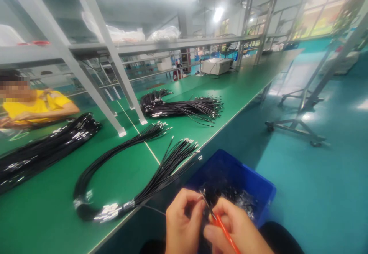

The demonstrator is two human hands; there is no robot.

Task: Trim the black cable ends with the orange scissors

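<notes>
My left hand [184,217] pinches the end of a thin black cable at the bottom centre, and the cable runs back to a bundle. My right hand [230,223] is closed around a tool with orange-red handles [225,234], its narrow metal tips touching or very near the pinched end. On the green table beside my hands lies a U-shaped bundle of black cables [92,169] with whitish tips and white labels. Beneath my hands is a blue bin [266,187] with dark and clear small pieces inside.
More black cable bundles lie on the green table [129,181], at the far left [43,150] and centre [184,107]. White shelf posts [100,73] stand on it. A person in yellow [51,100] sits across. A wheeled metal frame [299,125] stands right.
</notes>
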